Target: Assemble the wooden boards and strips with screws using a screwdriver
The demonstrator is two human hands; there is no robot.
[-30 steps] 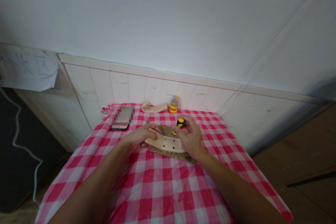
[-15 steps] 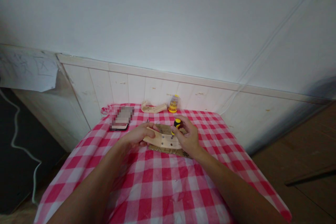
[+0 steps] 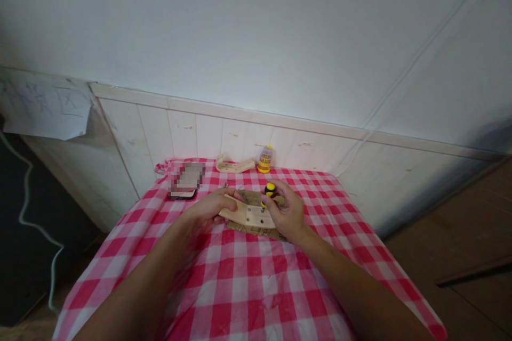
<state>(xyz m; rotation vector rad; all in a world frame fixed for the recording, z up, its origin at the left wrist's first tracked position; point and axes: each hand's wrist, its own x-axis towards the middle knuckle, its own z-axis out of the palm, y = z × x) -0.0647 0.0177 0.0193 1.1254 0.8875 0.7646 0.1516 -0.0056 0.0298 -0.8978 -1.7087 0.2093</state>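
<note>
A pale bent wooden piece (image 3: 255, 216) with several dark screws or holes lies over a brown patterned pad (image 3: 256, 230). My left hand (image 3: 214, 206) grips its left end, thumb on top and fingers beneath. In my right hand (image 3: 288, 212) is a short yellow-and-black screwdriver (image 3: 270, 189), held upright between thumb and fingers. Its lower end meets the wood near the upper right screw; the exact contact is too small to make out. My right hand hides the right end of the wood.
A second curved wooden piece (image 3: 235, 165) and a yellow-based clear container (image 3: 264, 160) stand at the back by the wall. A phone-like device (image 3: 187, 181), partly blurred, lies at left. A small metal part (image 3: 226, 185) sits behind my left hand. The checked tablecloth (image 3: 248, 287) covers the table.
The screwdriver's handle has tilted slightly, and my right hand's fingers have shifted a little around it. My left hand keeps its hold on the wood. The whole view has moved slightly.
</note>
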